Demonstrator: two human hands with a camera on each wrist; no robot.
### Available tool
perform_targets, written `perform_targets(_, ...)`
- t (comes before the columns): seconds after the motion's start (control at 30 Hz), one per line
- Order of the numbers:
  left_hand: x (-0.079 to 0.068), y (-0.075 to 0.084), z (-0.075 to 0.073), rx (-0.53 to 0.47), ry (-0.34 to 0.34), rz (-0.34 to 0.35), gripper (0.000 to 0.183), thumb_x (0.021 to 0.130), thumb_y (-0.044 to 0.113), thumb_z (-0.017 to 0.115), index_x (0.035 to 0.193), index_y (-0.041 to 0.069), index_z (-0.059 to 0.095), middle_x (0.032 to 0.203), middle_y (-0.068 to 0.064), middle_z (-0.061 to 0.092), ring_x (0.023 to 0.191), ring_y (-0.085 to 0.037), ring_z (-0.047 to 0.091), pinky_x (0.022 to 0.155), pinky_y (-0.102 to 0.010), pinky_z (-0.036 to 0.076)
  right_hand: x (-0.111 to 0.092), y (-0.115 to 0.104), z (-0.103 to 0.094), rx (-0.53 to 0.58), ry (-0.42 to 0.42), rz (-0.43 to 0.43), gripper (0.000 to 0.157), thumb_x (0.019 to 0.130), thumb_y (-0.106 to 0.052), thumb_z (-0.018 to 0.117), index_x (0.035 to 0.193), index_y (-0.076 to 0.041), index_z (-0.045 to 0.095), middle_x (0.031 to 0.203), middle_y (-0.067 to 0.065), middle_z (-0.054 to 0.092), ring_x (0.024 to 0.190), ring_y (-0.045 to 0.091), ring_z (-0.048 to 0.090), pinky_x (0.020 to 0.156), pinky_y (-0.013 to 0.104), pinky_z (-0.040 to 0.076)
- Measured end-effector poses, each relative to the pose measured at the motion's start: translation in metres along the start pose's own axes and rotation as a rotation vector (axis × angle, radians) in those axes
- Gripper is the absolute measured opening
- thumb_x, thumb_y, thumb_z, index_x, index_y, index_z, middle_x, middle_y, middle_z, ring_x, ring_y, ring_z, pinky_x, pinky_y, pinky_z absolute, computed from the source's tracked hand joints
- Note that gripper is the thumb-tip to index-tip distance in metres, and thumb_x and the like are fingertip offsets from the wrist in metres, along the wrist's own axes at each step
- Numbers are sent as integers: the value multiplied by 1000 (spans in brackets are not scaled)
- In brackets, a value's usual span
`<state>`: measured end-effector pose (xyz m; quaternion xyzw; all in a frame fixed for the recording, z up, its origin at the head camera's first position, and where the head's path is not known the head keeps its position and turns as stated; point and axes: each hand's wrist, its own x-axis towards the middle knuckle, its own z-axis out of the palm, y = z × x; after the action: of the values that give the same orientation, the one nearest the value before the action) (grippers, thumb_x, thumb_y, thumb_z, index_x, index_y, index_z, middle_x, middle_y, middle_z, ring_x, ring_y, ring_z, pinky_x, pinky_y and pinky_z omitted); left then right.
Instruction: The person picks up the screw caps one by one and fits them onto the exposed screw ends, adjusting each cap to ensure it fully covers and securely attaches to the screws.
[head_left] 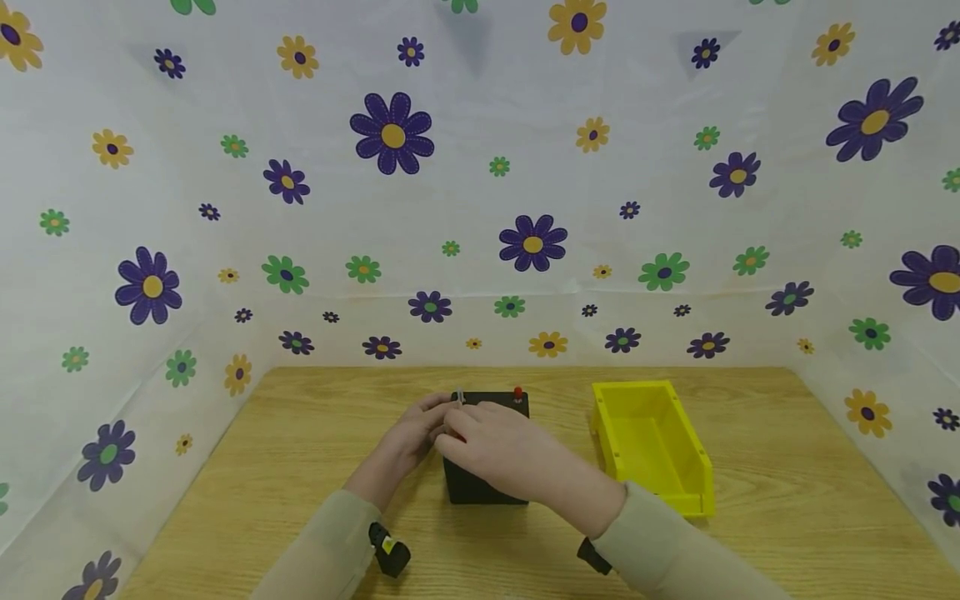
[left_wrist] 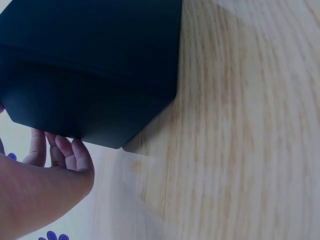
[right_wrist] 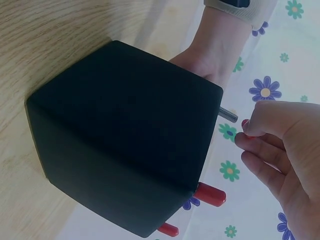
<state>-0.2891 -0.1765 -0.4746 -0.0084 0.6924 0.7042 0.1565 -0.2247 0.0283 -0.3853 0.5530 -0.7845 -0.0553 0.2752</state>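
A black box (head_left: 483, 487) stands on the table with both hands at its upper left corner. A bare threaded bolt (right_wrist: 228, 115) sticks out of its top. Red caps (right_wrist: 210, 194) cover other posts on the same face. My right hand (right_wrist: 285, 145) pinches a small red cap (right_wrist: 245, 125) between thumb and fingertips, just off the bolt's end. My left hand (head_left: 411, 432) lies along the box's left side, fingers extended toward the top corner. In the left wrist view, fingers (left_wrist: 80, 156) show at the box's edge; in the right wrist view the box partly hides the left hand.
A yellow open bin (head_left: 652, 450) stands to the right of the box, near the right forearm. A wooden table (head_left: 300, 467) lies beneath, enclosed by a white flowered cloth (head_left: 480, 208) at the back and sides. Black wrist cameras (head_left: 390, 552) hang at the sleeves.
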Motion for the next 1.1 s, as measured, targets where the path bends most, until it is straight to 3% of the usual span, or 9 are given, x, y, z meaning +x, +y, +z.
perform_targets(0.13,1,0,0,1,11,-19,34,109,21,58,136,1,58,103,7,66,92,-9,60,84,-24,49,0,0,2,3,-8,-7,3,105,-15,68,107,-15,65,102,-3,65,86,12,59,80,23,53)
perform_targets(0.4,1,4,3,-13,21,-37,20,106,22,62,120,8,62,103,3,63,91,-13,59,78,-25,49,1,-1,2,-10,-47,-7,6,104,-16,69,109,-17,66,106,-5,67,94,10,62,83,23,54)
perform_targets(0.77,2,4,2,-10,12,-34,19,108,19,60,122,7,64,99,7,65,90,-9,59,79,-23,49,1,1,5,6,-20,-4,5,105,-17,68,110,-17,68,107,-5,68,96,10,63,82,23,52)
perform_targets(1.1,1,4,0,0,-5,-15,33,110,18,55,137,-1,57,96,10,65,86,-7,57,78,-21,48,5,3,7,12,-38,0,7,106,-18,67,112,-17,68,109,-5,68,95,10,62,80,23,51)
